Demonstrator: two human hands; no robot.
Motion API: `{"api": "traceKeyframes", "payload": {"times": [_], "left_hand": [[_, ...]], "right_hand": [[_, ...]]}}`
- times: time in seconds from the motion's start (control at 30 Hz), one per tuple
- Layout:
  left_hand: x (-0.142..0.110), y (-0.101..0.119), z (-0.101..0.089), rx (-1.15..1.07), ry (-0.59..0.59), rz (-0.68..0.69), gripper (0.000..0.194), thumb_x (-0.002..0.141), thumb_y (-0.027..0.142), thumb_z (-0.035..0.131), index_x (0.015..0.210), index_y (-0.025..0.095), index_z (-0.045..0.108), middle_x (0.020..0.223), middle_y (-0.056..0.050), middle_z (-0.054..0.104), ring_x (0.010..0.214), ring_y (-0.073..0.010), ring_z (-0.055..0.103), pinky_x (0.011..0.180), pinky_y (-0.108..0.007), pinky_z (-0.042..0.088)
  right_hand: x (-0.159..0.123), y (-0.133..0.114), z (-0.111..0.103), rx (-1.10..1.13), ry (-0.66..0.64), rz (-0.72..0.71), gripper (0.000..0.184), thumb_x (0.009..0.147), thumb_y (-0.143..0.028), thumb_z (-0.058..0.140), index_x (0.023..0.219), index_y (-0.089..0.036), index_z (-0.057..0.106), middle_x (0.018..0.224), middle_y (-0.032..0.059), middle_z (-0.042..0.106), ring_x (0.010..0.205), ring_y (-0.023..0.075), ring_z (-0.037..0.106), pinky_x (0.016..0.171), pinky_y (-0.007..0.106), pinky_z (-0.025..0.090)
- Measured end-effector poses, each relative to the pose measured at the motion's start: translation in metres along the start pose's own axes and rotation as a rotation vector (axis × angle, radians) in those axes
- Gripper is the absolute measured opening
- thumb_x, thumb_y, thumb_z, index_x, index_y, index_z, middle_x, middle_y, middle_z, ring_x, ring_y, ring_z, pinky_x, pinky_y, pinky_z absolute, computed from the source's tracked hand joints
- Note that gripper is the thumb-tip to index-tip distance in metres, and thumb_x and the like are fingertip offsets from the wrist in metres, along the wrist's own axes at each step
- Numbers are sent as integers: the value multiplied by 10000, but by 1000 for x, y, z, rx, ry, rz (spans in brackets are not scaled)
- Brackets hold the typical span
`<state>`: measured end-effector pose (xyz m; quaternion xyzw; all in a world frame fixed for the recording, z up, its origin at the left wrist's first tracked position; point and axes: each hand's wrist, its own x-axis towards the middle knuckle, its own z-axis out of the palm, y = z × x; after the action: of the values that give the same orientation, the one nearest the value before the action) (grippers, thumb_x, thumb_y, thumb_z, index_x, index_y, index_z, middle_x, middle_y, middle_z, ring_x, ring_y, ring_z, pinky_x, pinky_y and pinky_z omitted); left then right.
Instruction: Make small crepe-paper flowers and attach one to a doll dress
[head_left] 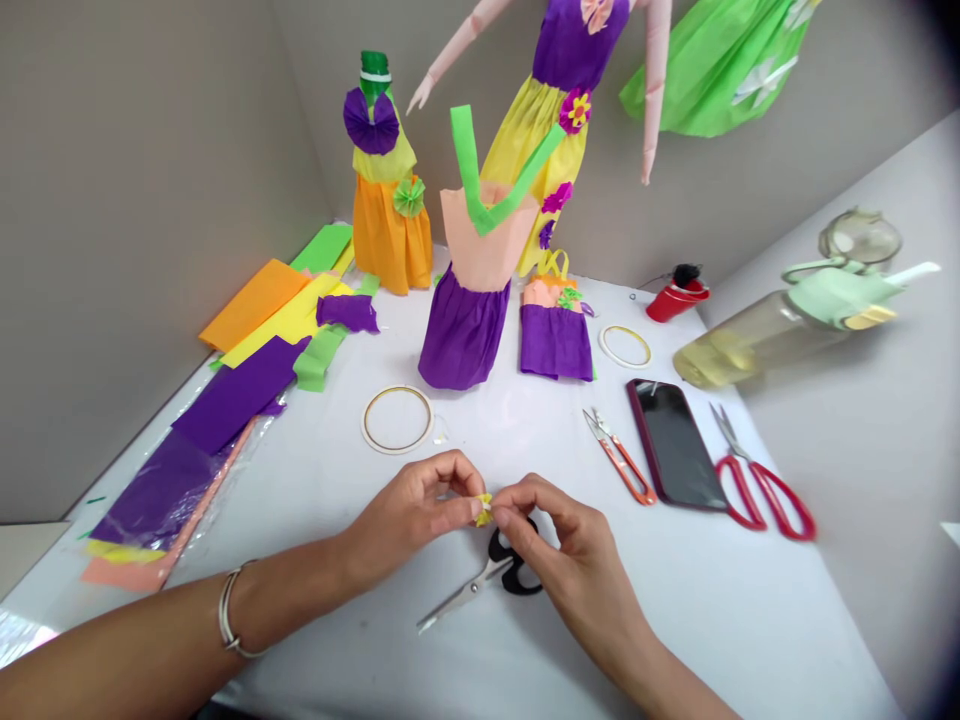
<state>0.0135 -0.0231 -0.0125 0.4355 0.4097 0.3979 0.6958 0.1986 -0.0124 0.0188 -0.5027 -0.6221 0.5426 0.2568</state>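
Pale bench [675,610] against grey walls; items spread over its top. Small yellow piece [484,508], with a white bit on it, located between the hands above the near-middle of the bench. Left hand [424,505]: thumb and fingers closed in a pinch on its left side. Right hand [562,540]: fingertips narrowed together at its right edge, pinching it. Black-handled scissors [474,588] lie beneath and just beside the right hand, blades pointing to the near left. Beyond the hands: large tape roll [365,420], flat. Right of it: orange snips [622,467], dark phone [679,445], red-handled scissors [739,450]. Left side: coloured sheets [236,395] in purple, yellow, orange and green, overlapping, some in clear plastic. Farther back: peach-and-purple dress [465,330] with green straps; smaller purple-skirted dress [555,342]; second tape roll [603,352]; red cup [675,302]; green bottle [375,75] wearing yellow and orange, upright.
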Motion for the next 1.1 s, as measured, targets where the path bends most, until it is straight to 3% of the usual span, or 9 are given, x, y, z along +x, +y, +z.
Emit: {"api": "traceKeyframes", "payload": {"times": [0.27,0.6,1.1], "left_hand": [[0,2,2,-151,-24,-107,97,800,232,660,817,162,594,779,4,576,773,-142,507,773,-276,384],[0,2,1,-129,-71,-123,114,797,249,668,846,167,605,802,4,563,795,-147,483,770,-266,352],[-1,0,0,-127,-33,-146,110,799,258,666,831,174,603,786,17,537,777,-145,469,760,-262,346]], "right_hand": [[1,-2,-4,-5,61,4,149,872,-311,594,794,-201,659,723,-7,585,706,152,517,670,270,421],[4,-4,-10,115,-167,71,167,900,-315,548,818,-187,614,723,-24,532,683,124,437,619,245,343],[6,-1,-10,165,-178,99,138,861,-286,590,773,-180,606,712,-17,538,680,127,449,629,246,353]]}}
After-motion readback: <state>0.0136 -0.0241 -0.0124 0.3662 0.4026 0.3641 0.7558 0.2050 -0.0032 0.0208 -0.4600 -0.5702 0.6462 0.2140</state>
